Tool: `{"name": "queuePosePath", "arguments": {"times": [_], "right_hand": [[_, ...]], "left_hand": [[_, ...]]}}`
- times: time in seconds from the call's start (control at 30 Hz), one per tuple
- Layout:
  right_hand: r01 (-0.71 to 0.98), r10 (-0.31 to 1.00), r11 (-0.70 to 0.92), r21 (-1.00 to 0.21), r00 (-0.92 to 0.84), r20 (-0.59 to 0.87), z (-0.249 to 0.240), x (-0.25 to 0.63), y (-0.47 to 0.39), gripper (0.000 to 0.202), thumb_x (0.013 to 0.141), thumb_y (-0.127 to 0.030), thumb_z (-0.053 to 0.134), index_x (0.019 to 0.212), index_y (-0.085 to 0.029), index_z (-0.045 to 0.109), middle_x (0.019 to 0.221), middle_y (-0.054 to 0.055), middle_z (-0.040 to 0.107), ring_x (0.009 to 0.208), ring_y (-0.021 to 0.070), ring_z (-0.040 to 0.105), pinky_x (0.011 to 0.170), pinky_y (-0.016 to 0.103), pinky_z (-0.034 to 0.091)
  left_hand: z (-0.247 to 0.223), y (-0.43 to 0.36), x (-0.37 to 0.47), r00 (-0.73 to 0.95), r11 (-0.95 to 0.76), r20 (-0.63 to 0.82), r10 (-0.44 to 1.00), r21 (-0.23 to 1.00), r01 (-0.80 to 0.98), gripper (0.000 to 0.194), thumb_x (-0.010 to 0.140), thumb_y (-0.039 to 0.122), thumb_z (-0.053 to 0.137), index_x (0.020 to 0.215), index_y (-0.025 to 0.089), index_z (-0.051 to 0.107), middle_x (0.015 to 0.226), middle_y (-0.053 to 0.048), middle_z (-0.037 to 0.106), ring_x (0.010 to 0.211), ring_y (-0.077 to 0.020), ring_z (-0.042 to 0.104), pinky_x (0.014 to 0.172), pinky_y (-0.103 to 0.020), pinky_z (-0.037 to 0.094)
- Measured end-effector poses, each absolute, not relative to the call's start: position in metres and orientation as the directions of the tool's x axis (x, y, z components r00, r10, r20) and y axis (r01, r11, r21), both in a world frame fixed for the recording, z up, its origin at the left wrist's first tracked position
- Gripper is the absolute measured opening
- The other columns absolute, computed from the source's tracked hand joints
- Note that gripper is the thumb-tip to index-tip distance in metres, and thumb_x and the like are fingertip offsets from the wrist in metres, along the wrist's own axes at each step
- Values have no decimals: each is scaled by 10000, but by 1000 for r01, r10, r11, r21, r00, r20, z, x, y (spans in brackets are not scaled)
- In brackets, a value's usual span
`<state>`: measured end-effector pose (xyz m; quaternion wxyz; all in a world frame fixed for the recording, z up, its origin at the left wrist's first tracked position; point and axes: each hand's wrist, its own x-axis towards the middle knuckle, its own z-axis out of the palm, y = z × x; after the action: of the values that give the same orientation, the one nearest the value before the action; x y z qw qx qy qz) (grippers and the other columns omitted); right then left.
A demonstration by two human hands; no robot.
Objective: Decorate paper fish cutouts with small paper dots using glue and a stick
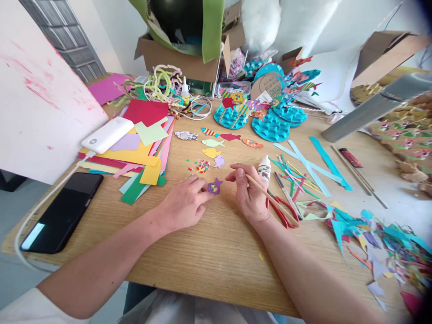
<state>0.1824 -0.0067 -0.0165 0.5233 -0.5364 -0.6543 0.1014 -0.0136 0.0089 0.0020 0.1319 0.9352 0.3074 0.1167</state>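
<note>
My left hand (187, 200) rests on the table with its fingertips closed at the edge of a small purple paper fish (213, 186), which carries coloured pieces on its body. To the right, my right hand (249, 191) grips a thin wooden stick (258, 184) that slants back past the wrist. Its thumb and index finger point toward the fish. Confetti-like paper bits (200, 167) lie just above my left hand. A white glue bottle (265, 168) stands behind my right hand, and red-handled scissors (283, 211) lie beside it, partly covered.
Several cut paper fish (212, 143) lie ahead. Left are coloured paper sheets (148, 112), a white power bank (108, 135) and a phone (62, 211). Right are paper strips (329, 162), scraps (374, 243) and a grey cylinder (367, 110). Blue egg-tray pieces (270, 127) stand behind.
</note>
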Motion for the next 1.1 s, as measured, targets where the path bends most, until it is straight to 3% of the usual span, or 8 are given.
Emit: {"name": "queuePosePath", "arguments": {"times": [0.27, 0.57, 1.1], "right_hand": [[575, 802, 375, -727, 191, 565, -18, 186, -6, 243, 1006, -305, 393, 1018, -207, 615, 673, -7, 640, 628, 133, 617, 668, 282, 488], [562, 822, 358, -746, 189, 537, -20, 187, -4, 271, 1010, -336, 382, 1024, -200, 616, 668, -10, 639, 618, 132, 615, 651, 280, 481], [548, 837, 330, -768, 206, 507, -18, 187, -5, 299, 1011, -358, 372, 1016, -195, 622, 655, -8, 630, 605, 132, 602, 637, 280, 479]], "left_hand": [[1, 6, -13, 791, -768, 52, 609, 289, 572, 444, 799, 73, 541, 1205, 206, 662, 1018, -79, 593, 1008, -246, 536, 896, -443, 507], [1, 7, -14, 787, -758, 63, 614, 324, 566, 441, 784, 56, 542, 1178, 204, 673, 1055, -76, 585, 1042, -240, 507, 934, -436, 486], [4, 11, -17, 828, -806, 65, 557, 281, 521, 460, 789, 54, 552, 1205, 221, 660, 1093, -66, 606, 1061, -244, 496, 967, -439, 466]]}}
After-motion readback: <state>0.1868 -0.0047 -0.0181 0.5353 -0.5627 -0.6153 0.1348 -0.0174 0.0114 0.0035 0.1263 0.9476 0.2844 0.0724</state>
